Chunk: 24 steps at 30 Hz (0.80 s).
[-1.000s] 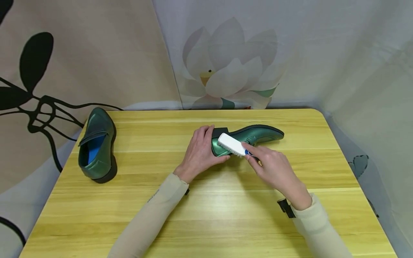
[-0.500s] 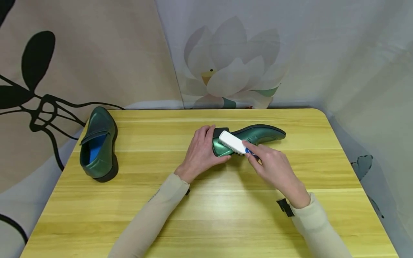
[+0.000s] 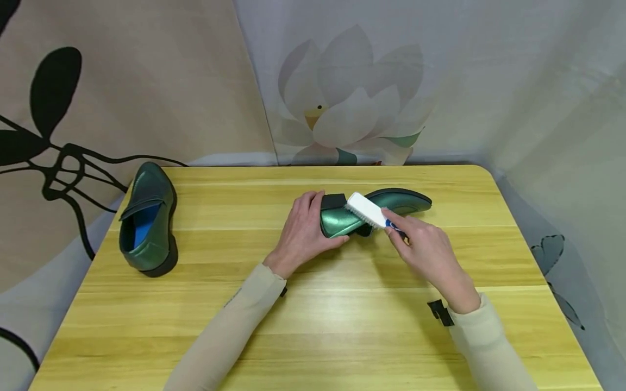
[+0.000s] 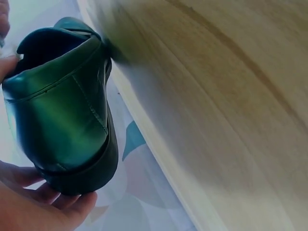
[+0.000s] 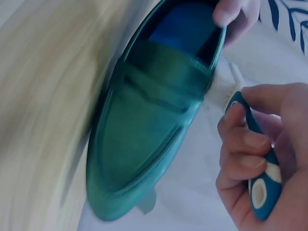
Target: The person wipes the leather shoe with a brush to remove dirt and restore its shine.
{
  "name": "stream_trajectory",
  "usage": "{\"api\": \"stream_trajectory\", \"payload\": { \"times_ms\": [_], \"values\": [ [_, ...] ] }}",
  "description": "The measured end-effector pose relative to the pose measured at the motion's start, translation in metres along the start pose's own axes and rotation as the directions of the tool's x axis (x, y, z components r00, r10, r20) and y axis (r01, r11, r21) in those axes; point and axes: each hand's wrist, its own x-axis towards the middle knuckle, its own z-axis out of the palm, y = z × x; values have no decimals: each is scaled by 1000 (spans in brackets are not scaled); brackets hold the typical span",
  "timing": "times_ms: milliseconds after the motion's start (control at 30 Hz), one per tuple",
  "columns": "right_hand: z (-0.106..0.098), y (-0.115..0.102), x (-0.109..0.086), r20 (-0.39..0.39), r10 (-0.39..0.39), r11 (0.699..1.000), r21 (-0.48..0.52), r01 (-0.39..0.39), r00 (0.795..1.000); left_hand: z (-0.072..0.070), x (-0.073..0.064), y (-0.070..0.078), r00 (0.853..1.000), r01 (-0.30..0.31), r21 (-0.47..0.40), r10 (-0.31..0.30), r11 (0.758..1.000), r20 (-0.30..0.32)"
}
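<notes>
A shiny green loafer (image 3: 338, 221) with a black sole and heel lies on its side, toe to the right, in the head view. My left hand (image 3: 304, 228) grips its heel end, fingers on the heel block and thumb at the collar. In the left wrist view the fingers (image 4: 72, 209) curl under the heel. My right hand (image 3: 427, 247) holds a white brush (image 3: 365, 210) by its blue-and-white handle (image 5: 262, 178). The bristles lie against the shoe's upward-facing side, near its middle. Inside the loafer a blue insole (image 5: 185, 29) shows.
A second green loafer (image 3: 149, 220) stands upright at the table's left edge, toe toward the back. The wooden table (image 3: 313, 336) ends at a printed fabric backdrop (image 3: 357, 81) behind it.
My right hand has slid the brush along the shoe's side to the right, away from the heel toward the toe. The left hand and both shoes stay in place.
</notes>
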Motion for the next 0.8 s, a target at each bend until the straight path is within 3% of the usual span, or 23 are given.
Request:
{"api": "stream_trajectory", "payload": {
  "times_ms": [100, 200, 300, 367, 567, 800],
  "values": [
    [1, 6, -2, -42, 0, 1000, 0, 0, 999, 0, 1, 0, 1000, 3, -7, -3, 1000, -9],
    [7, 5, -4, -68, -95, 995, 35, 97, 993, 0, 2, 1, 1000, -6, -13, 5, 1000, -24],
    [12, 2, -5, -80, -211, 974, 69, 216, 974, 0, 3, 1, 1000, -12, -17, 11, 1000, -29],
    [14, 2, -6, -83, -240, 967, 69, 245, 967, 0, 3, 1, 1000, -2, -28, 2, 1000, -22],
    [7, 12, -7, -102, -133, 991, 17, 135, 986, 0, 2, 1, 998, 64, -75, -64, 995, 10],
    [-3, 23, -7, -87, -42, 999, 20, 44, 995, 0, 3, 2, 997, 71, -69, -71, 995, 12]
  ]
}}
